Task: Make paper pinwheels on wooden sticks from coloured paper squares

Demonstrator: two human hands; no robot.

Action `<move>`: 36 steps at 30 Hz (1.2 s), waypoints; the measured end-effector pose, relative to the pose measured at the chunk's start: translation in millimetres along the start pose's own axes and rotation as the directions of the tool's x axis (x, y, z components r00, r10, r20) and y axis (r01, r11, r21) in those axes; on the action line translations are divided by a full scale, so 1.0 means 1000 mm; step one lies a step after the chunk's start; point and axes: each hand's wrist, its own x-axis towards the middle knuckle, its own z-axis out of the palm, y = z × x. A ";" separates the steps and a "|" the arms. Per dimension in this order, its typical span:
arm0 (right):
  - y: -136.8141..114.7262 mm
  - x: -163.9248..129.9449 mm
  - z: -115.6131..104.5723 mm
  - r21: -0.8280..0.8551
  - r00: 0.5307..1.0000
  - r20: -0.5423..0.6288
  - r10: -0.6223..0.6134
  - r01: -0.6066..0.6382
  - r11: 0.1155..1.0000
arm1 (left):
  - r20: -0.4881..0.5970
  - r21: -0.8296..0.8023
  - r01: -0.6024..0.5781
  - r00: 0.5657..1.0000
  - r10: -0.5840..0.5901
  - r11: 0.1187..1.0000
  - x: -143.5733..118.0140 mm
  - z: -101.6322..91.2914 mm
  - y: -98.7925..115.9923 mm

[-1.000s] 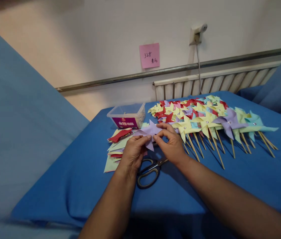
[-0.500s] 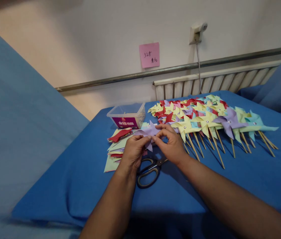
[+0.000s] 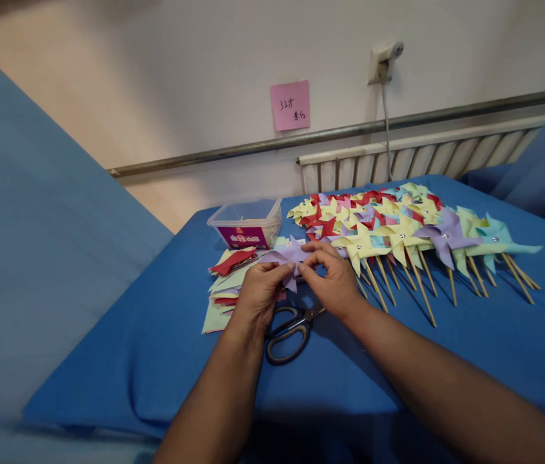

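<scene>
A purple paper pinwheel (image 3: 294,252) is held between my two hands above the table. My left hand (image 3: 263,289) pinches it near its middle from the left, fingers closed. From the right, my right hand (image 3: 328,274) has its thumb and forefinger at the pinwheel's centre, with the fingers curled. Whether a pin sits between the fingertips is too small to make out. Below the hands lie scissors (image 3: 288,341) with black and grey handles, their blades partly under my right hand. Stacks of coloured paper (image 3: 221,316) lie just left of my left hand.
Finished pinwheels on sticks (image 3: 402,235) spread over the right and back of the blue-covered table (image 3: 156,348). A clear plastic box (image 3: 248,222) with a purple label stands behind the paper. Blue curtains hang on both sides; a radiator (image 3: 427,154) and pipe run along the wall.
Almost nothing differs. My right hand's fingertips have shifted very slightly at the pinwheel's centre, and both hands keep hold of it.
</scene>
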 end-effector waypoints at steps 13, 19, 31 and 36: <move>0.004 0.003 0.000 0.125 0.995 -0.037 0.097 -0.092 0.988 | -0.014 0.084 -0.020 1.000 0.022 0.996 0.002 -0.005 -0.002; 0.005 0.015 -0.011 0.484 0.888 0.279 0.365 -0.458 0.746 | 0.067 0.190 -0.011 0.998 -0.002 0.982 0.000 -0.010 0.004; 0.011 0.017 -0.017 0.341 0.848 0.443 0.292 -0.460 0.819 | 0.213 0.479 -0.184 0.973 0.089 0.858 -0.003 -0.011 0.012; 0.014 0.012 -0.004 0.342 0.889 0.255 0.381 -0.451 0.824 | 0.082 0.377 -0.164 0.986 0.143 0.912 -0.002 -0.007 0.006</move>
